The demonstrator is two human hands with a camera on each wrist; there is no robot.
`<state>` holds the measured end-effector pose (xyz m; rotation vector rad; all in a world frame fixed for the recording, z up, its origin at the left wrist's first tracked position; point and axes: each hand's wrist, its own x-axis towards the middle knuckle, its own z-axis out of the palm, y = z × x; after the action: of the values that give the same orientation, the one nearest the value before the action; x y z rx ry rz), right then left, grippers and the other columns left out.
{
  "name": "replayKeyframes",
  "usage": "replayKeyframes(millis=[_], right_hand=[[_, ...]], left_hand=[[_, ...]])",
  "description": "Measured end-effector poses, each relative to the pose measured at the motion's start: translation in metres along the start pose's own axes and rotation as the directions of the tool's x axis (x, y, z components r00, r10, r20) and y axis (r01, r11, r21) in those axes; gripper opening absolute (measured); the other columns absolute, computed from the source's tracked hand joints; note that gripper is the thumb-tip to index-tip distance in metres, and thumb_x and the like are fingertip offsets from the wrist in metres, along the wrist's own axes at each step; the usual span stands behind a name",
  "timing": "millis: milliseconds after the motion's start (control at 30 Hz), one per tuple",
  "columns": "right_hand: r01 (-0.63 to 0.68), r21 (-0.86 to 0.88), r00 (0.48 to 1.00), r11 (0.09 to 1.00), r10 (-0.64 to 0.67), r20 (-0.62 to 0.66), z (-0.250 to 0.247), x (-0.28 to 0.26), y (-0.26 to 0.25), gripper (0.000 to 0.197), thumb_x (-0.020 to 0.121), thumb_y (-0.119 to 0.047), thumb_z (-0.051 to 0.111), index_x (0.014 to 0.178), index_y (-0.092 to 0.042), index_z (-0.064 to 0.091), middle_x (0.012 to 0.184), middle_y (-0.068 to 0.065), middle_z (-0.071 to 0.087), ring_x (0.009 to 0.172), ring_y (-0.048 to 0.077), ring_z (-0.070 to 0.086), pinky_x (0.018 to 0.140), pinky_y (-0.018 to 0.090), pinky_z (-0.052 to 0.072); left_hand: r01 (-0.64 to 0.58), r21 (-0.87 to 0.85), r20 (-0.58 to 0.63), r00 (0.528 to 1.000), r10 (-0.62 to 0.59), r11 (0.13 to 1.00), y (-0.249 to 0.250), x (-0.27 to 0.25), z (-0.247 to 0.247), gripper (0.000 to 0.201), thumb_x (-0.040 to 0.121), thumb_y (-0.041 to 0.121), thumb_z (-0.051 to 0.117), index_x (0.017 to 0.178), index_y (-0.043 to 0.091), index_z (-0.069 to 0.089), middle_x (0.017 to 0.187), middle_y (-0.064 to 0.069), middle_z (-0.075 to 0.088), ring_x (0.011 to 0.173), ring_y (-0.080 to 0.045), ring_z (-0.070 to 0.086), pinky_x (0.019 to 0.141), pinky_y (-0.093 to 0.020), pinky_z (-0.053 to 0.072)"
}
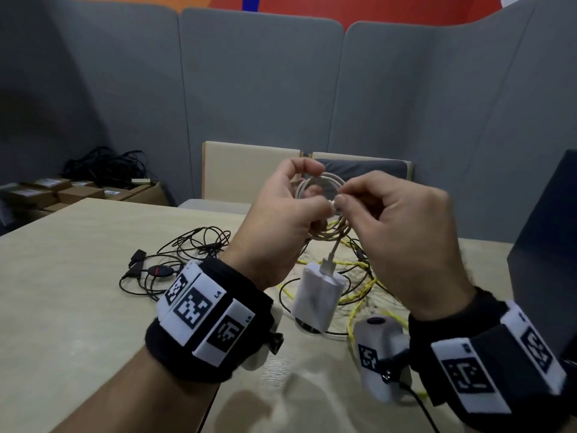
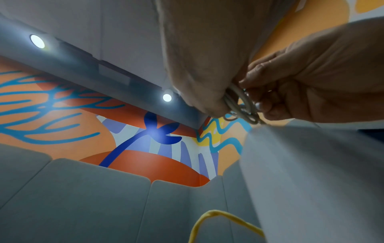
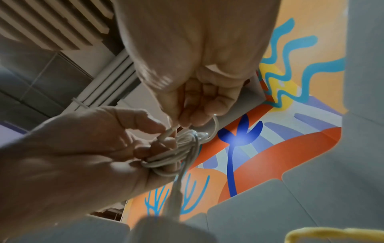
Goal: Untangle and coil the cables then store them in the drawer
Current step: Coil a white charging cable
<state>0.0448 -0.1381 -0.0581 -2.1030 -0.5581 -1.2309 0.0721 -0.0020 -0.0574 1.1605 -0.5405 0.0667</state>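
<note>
A white cable [image 1: 323,182] is wound into a small coil above the table, and my left hand [image 1: 307,195] grips it with thumb over the top. My right hand [image 1: 343,199] pinches the cable's loose end beside the coil. In the right wrist view that plug end [image 3: 166,134] sits between my right fingertips, against the coil [image 3: 178,154]. The coil [image 2: 241,105] also shows in the left wrist view. A white charger block [image 1: 318,292] hangs from the coil on a short length of cable. Below lie a yellow cable [image 1: 359,296] and tangled black cables [image 1: 175,257].
The pale wooden table [image 1: 78,276] runs under both hands. Cardboard boxes [image 1: 78,192] topped with a heap of black cables stand at the back left. Two chair backs [image 1: 246,170] face the far edge. A dark panel [image 1: 549,254] rises at the right.
</note>
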Motion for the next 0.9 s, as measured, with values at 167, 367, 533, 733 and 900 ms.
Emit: replayKeyframes(millis=[167,367,533,733,900], right_hand=[[-0.148,0.208,0.986,0.967,0.128,0.106,-0.008,0.007,0.005,0.006,0.085,-0.018,0.074,0.084,-0.022,0.069,0.065,-0.006,0.067,0.058,0.010,0.061,0.058,0.027,0.052],[-0.536,0.550,0.842,0.640,0.450,0.298,-0.015,0.012,0.026,0.024,0.097,0.001,0.048,0.086,-0.016,0.061,0.060,-0.004,0.057,0.052,0.013,0.053,0.053,0.032,0.046],[-0.613,0.761,0.785,0.215,0.277,0.554,-0.014,0.007,0.021,0.021,0.070,-0.005,0.064,0.077,-0.021,0.077,0.071,0.002,0.065,0.061,0.013,0.061,0.056,0.025,0.055],[-0.653,0.726,0.758,0.217,0.205,0.620,-0.011,0.003,0.026,0.028,0.076,0.001,0.050,0.077,-0.009,0.076,0.074,0.006,0.069,0.061,0.012,0.063,0.057,0.022,0.053],[-0.664,0.687,0.741,0.295,0.144,0.656,-0.007,0.001,0.026,0.020,0.070,-0.007,0.066,0.085,-0.013,0.078,0.081,0.009,0.067,0.065,0.016,0.055,0.055,0.022,0.050]], left_hand=[[0.020,-0.106,0.076,0.997,-0.012,0.994,0.001,0.000,-0.004,0.039,0.071,-0.016,0.049,0.097,0.012,0.047,0.066,0.003,0.035,0.053,-0.008,0.036,0.053,-0.021,0.035],[0.081,-0.330,0.209,0.978,-0.010,0.940,0.005,0.000,-0.004,0.039,0.070,-0.016,0.044,0.093,0.014,0.045,0.067,0.003,0.037,0.051,-0.007,0.038,0.053,-0.019,0.037],[0.118,-0.358,0.245,0.969,-0.028,0.926,0.004,0.001,-0.001,0.038,0.069,-0.016,0.044,0.093,0.012,0.048,0.067,0.001,0.041,0.050,-0.007,0.043,0.052,-0.019,0.041],[0.135,-0.326,0.251,0.966,-0.052,0.935,0.000,-0.001,-0.001,0.042,0.070,-0.018,0.043,0.098,0.012,0.045,0.066,0.003,0.056,0.065,-0.010,0.062,0.058,-0.020,0.044],[0.111,-0.176,0.116,0.989,-0.091,0.978,-0.007,-0.002,0.005,0.046,0.075,-0.029,0.040,0.094,0.013,0.045,0.067,-0.004,0.049,0.059,-0.016,0.050,0.058,-0.034,0.040]])
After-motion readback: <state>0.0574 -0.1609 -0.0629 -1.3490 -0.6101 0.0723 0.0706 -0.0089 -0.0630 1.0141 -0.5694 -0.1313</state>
